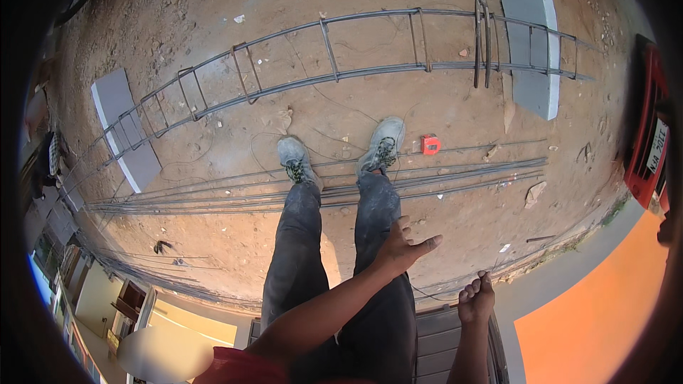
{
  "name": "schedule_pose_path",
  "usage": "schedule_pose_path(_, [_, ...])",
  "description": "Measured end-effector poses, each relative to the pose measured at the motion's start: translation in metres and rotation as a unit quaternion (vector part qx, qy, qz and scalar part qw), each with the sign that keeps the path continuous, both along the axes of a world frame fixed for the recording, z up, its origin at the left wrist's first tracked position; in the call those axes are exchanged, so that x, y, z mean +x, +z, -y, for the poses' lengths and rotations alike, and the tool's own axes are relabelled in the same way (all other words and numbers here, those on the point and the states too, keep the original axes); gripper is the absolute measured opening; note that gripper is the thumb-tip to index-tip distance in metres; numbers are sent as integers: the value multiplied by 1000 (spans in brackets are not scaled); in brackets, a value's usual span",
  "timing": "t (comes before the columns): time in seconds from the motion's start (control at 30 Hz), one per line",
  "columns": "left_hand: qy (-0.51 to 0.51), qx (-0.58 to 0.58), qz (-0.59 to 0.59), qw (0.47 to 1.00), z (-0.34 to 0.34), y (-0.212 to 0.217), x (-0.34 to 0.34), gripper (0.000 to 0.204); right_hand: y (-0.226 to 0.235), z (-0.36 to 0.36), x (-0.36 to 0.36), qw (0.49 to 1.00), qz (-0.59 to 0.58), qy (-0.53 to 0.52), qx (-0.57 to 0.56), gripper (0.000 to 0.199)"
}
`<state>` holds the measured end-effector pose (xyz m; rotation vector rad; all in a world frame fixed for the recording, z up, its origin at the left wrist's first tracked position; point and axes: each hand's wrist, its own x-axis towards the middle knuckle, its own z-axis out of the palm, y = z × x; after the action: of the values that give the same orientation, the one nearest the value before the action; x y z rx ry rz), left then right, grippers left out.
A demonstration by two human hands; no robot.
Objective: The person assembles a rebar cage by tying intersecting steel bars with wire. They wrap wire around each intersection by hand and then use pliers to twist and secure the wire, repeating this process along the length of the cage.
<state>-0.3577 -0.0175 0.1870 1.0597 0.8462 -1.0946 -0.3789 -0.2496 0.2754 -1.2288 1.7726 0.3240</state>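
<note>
The bundle of steel rods point(469, 178) lies on the dirt ground point(441, 217), its long axis running from just past 8 o'clock across to 3 o'clock, passing behind the shins; farther out, the steel frame point(377, 68) bends in a ladder-like arc from 9 o'clock, through 12, to between 2 and 3; a dark pincer-like tool point(487, 43) lies across it, legs pointing to 6 o'clock.

The red tape measure point(431, 144), just beside the right shoe point(388, 135), bears markings too small to read; at 3 o'clock a red car point(640, 178) shows a pale number plate point(657, 146) with dark characters.

The left forearm slants toward 2 o'clock; the left hand point(404, 249) is loosely open over the right leg, thumb toward 3, nothing visible in it; the right forearm points to 12; the right hand point(477, 302) is curled, fingertips gathered, but whether it pinches something thin I cannot tell.
</note>
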Motion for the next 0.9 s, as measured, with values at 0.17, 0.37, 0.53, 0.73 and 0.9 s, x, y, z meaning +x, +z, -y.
schedule_pose_path(0.17, [-381,-138,155,901,-35,-22,-17,75,38,-28,-40,998,27,-51,28,23])
schedule_pose_path(0.37, [-430,-97,490,752,-118,4,-53,55,77,-3,-77,995,44,-92,1,25])
schedule_pose_path(0.53, [-482,-50,597,640,-165,8,-21,37,110,65,-101,982,75,-61,-161,27])
schedule_pose_path(0.73, [-509,112,618,588,-247,-22,25,15,76,192,-154,966,-90,17,-240,26])
schedule_pose_path(0.9, [-554,219,522,610,-243,-57,62,8,5,257,-140,916,-276,184,-224,33])
